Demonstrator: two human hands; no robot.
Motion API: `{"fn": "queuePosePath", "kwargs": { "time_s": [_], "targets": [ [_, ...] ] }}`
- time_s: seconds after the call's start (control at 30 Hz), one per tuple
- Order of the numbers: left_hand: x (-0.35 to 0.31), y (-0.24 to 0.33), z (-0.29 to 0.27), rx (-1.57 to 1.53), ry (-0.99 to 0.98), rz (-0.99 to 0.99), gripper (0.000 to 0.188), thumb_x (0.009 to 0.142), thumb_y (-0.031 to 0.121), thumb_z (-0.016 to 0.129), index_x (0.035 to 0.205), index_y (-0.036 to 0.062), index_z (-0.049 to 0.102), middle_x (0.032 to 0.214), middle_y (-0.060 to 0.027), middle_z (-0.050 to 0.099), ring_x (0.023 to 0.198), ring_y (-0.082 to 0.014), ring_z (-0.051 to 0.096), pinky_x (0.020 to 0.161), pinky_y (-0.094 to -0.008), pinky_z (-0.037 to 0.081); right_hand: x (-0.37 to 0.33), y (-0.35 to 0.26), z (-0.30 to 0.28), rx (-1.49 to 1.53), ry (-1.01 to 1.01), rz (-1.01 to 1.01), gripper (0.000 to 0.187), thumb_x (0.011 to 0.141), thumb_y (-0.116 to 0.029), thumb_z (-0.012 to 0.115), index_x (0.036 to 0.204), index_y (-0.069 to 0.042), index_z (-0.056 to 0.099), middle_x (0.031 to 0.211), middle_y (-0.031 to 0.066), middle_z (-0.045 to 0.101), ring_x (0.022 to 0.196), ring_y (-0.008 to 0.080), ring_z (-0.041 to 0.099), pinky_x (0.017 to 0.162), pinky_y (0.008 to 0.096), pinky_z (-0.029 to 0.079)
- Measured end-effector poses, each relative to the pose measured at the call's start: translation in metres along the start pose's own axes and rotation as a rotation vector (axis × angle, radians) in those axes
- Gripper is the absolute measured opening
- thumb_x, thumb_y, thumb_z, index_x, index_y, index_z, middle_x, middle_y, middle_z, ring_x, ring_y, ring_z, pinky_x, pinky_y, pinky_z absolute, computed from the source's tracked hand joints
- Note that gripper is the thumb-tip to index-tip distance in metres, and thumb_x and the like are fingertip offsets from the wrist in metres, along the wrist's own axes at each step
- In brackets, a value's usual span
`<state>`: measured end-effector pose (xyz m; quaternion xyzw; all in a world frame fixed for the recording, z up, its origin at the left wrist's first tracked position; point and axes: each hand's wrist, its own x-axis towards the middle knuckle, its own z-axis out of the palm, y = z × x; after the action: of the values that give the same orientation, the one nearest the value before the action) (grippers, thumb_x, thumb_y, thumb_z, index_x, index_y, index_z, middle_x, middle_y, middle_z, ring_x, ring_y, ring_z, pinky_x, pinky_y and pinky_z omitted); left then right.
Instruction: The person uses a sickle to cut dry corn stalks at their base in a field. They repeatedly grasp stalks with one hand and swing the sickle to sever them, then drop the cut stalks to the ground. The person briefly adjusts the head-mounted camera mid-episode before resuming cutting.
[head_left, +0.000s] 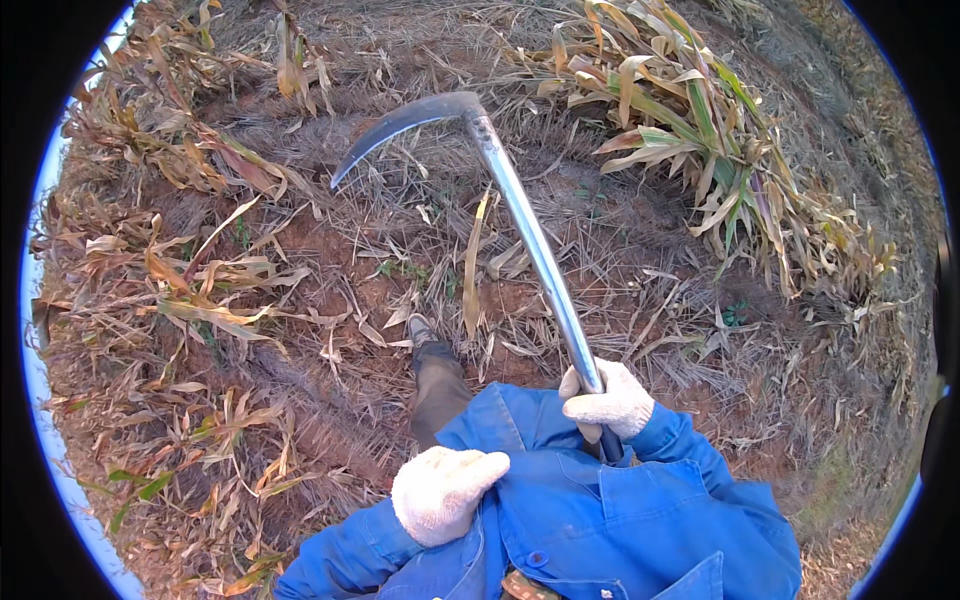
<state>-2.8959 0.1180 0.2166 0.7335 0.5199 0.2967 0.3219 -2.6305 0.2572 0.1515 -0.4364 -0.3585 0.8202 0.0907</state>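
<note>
White-gloved right hand (612, 402) is gripping the lower handle of a metal sickle (541, 258), which is angling out over leaf-littered ground (635, 285), blade curving left. Left hand (445, 494), gloved, is sitting before the blue jacket (570, 500); can't tell if open or closed. Leafy stalks (712, 150) are lying upper right.

Reddish soil (322, 243) carries straw (690, 368) and, apparently, cornstalks (722, 150).

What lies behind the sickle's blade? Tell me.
Around the blade of the sickle, dry straw and reddish soil show. The strip directly behind the blade is covered, so whatever lies there cannot be seen.
</note>
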Motion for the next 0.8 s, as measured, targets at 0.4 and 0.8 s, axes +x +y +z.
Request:
{"fn": "queuePosePath", "kwargs": {
  "time_s": [0.4,0.8],
  "targets": [
    [-0.045,-0.032,-0.004,-0.931,0.108,-0.569,0.033,0.089,-0.002,0.071,0.123,-0.0005,0.07,0.1,-0.0156,0.076,0.094,-0.0231,0.074,0.087,-0.037,0.058,0.009,-0.027,0.023,-0.258,-0.494,0.098,0.045,0.078,-0.023,0.092,0.108,-0.002,0.065,0.1,0.0106,0.074,0.093,0.0176,0.068,0.083,0.0333,0.054],
    [-0.008,-0.044,0.012,-0.931,-0.093,-0.734,0.034,0.096,0.005,0.069,0.129,0.0005,0.067,0.113,-0.0138,0.075,0.103,-0.021,0.072,0.103,-0.0356,0.053,-0.037,-0.02,-0.023,-0.148,-0.419,0.153,0.031,0.078,-0.007,0.085,0.101,-0.003,0.065,0.096,0.0087,0.071,0.09,0.0177,0.066,0.083,0.0331,0.053]
  ]
}}
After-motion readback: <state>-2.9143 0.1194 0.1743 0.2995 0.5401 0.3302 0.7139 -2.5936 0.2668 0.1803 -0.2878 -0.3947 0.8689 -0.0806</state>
